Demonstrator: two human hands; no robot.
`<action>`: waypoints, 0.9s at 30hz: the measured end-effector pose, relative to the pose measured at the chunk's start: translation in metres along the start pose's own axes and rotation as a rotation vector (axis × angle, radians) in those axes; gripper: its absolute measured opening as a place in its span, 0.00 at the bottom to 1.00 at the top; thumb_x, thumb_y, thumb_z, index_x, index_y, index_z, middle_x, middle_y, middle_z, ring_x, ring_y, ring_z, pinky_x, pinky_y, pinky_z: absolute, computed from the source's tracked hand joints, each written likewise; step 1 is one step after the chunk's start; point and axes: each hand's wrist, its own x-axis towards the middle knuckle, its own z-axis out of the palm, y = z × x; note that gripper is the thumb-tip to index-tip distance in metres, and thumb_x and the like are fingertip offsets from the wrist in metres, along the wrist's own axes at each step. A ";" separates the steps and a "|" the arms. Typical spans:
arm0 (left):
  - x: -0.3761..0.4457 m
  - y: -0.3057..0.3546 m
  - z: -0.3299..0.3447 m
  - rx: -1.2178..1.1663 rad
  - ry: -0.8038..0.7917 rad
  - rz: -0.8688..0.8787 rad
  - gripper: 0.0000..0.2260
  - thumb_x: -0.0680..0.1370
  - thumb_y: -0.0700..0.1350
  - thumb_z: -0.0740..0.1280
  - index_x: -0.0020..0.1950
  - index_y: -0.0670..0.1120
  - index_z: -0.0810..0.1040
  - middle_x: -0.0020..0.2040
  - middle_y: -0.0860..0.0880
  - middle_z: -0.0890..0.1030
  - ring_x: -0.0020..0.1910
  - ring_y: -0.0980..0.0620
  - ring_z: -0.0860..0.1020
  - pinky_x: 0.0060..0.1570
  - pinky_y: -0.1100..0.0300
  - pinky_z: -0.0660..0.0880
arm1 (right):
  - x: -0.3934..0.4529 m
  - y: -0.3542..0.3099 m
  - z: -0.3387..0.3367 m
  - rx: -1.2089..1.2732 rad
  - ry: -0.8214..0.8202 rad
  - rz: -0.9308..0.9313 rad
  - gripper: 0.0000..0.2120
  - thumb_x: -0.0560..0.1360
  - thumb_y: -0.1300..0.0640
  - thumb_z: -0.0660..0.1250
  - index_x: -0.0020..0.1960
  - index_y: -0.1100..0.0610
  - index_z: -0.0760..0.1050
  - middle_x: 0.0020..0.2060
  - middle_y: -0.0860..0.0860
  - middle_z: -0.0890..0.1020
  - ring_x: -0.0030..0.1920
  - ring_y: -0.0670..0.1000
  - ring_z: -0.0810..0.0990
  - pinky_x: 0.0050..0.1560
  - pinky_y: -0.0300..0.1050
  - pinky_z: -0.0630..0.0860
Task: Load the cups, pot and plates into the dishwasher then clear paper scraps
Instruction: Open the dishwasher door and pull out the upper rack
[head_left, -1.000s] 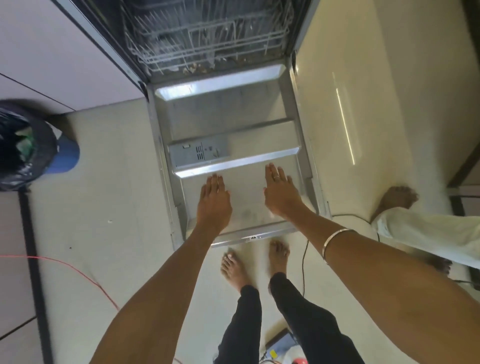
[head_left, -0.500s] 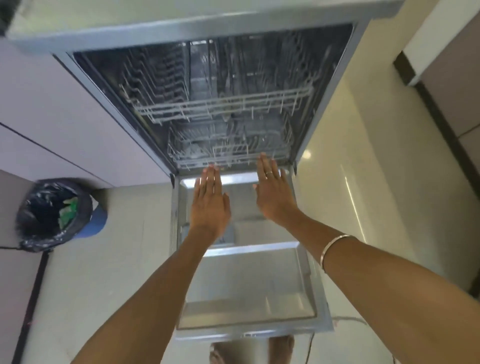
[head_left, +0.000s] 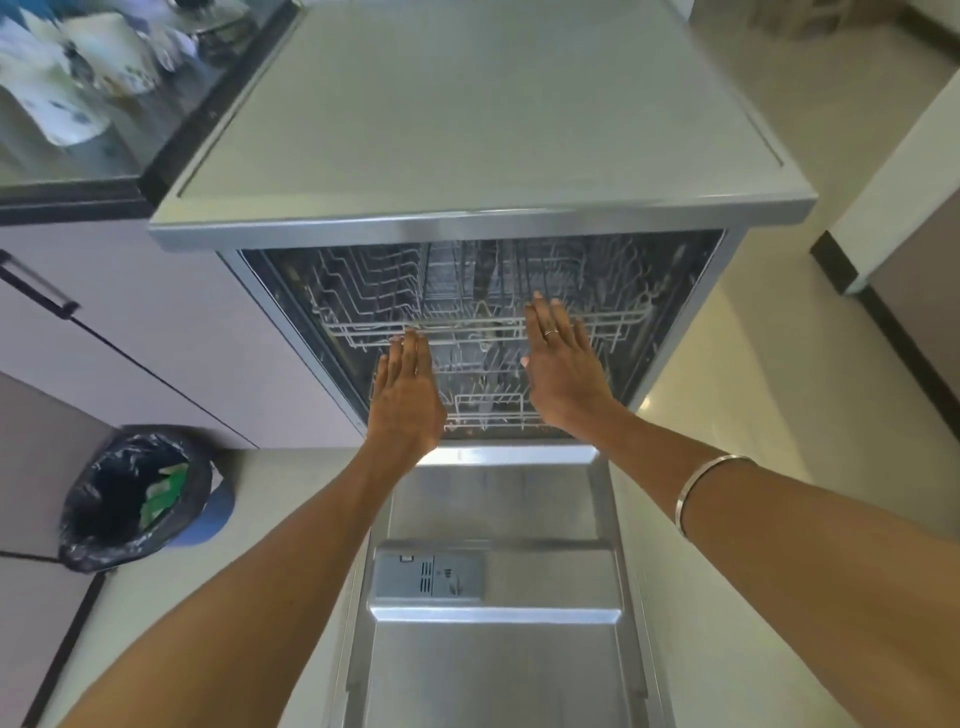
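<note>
Two hands of mine are stretched out ahead, my left hand (head_left: 408, 400) and my right hand (head_left: 563, 371), each with straight fingers. One ring (head_left: 551, 331) sits on a right finger, and one bangle (head_left: 711, 486) circles my right wrist. One dishwasher (head_left: 483, 156) stands open beyond my fingertips. Inside it I count two wire racks: an upper rack (head_left: 467, 322) at my fingertips and a lower rack (head_left: 488, 402) between my palms. One door (head_left: 498, 639) lies flat below my wrists. One lined bin (head_left: 137, 496) stands to the left of my left hand. Blurred white crockery (head_left: 67, 67) lies far left beyond my fingers; I cannot count it.

Bin (head_left: 140, 496) left of dishwasher (head_left: 483, 135); door (head_left: 498, 597) down.
</note>
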 end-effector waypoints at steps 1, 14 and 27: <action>0.007 -0.001 -0.001 -0.015 0.019 0.025 0.31 0.83 0.42 0.55 0.79 0.39 0.39 0.80 0.40 0.40 0.79 0.42 0.39 0.78 0.46 0.45 | 0.008 0.002 0.000 -0.012 -0.031 -0.006 0.35 0.83 0.56 0.57 0.80 0.60 0.37 0.79 0.55 0.37 0.79 0.56 0.36 0.79 0.58 0.42; 0.082 -0.002 -0.005 0.081 -0.046 0.025 0.23 0.78 0.35 0.62 0.73 0.37 0.66 0.69 0.39 0.72 0.71 0.41 0.68 0.75 0.49 0.61 | 0.074 0.020 0.009 -0.017 -0.188 0.054 0.17 0.76 0.65 0.66 0.64 0.56 0.74 0.53 0.53 0.82 0.55 0.56 0.81 0.61 0.52 0.76; 0.103 -0.015 -0.001 0.059 -0.060 0.028 0.15 0.78 0.37 0.65 0.63 0.48 0.77 0.59 0.48 0.81 0.62 0.47 0.77 0.69 0.50 0.66 | 0.084 0.017 0.020 -0.015 -0.177 0.146 0.20 0.77 0.63 0.68 0.67 0.49 0.76 0.57 0.52 0.83 0.56 0.53 0.81 0.59 0.51 0.78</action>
